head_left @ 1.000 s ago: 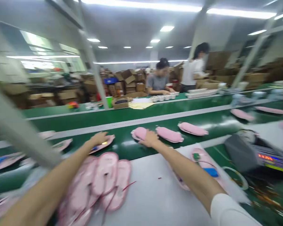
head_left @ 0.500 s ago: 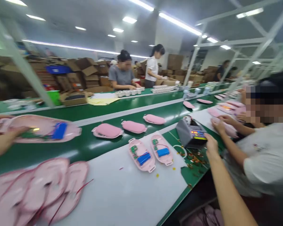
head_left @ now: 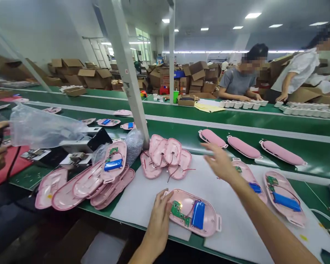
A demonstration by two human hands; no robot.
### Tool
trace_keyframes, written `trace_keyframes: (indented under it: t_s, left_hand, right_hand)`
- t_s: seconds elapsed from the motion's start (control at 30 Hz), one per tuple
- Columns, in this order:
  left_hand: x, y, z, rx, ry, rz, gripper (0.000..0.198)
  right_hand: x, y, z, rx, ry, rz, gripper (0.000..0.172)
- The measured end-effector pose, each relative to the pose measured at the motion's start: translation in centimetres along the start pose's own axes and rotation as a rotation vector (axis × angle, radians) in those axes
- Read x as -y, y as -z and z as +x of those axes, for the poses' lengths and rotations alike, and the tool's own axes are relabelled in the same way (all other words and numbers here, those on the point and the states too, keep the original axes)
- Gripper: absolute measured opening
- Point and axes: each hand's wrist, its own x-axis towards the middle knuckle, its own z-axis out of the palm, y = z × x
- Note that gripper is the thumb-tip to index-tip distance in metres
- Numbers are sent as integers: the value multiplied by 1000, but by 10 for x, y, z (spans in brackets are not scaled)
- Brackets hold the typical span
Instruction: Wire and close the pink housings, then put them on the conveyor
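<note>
- Head view: the pink shell (head_left: 187,201) lies at the front edge of the white sheet (head_left: 143,201), hollow side up, glossy.
- Inside it: green circuit board (head_left: 176,209), blue block (head_left: 198,215).
- Left hand (head_left: 158,220) grips its left end.
- Right hand (head_left: 219,164), open, is near the sheet's far edge.
</note>
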Motion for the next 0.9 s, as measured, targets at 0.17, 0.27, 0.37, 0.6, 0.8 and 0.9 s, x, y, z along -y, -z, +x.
trace_keyframes:
  t_s: [0.17, 0.27, 0.37, 0.6, 0.8, 0.9]
  left_hand:
    - [11, 17, 5, -60, -374, 170, 36]
    - [19, 18, 11, -112, -575, 74, 32]
    - [18, 15, 14, -163, -432, -85, 17]
    - [-1, 13, 16, -137, -176, -241, 8]
    - [-14, 4, 15, -184, -611, 102, 8]
    - [-15, -1, 17, -248, -897, 403, 12]
  right_hand:
    - [34, -82, 108, 566, 332, -351, 66]
    - [25, -96, 133, 622, 348, -371, 51]
    - [11, -70, 122, 652, 334, -401, 21]
    - [20, 57, -1, 503, 115, -195, 23]
    - [45, 67, -98, 549, -62, -185, 22]
    - [59, 47, -104, 503, -29, -173, 21]
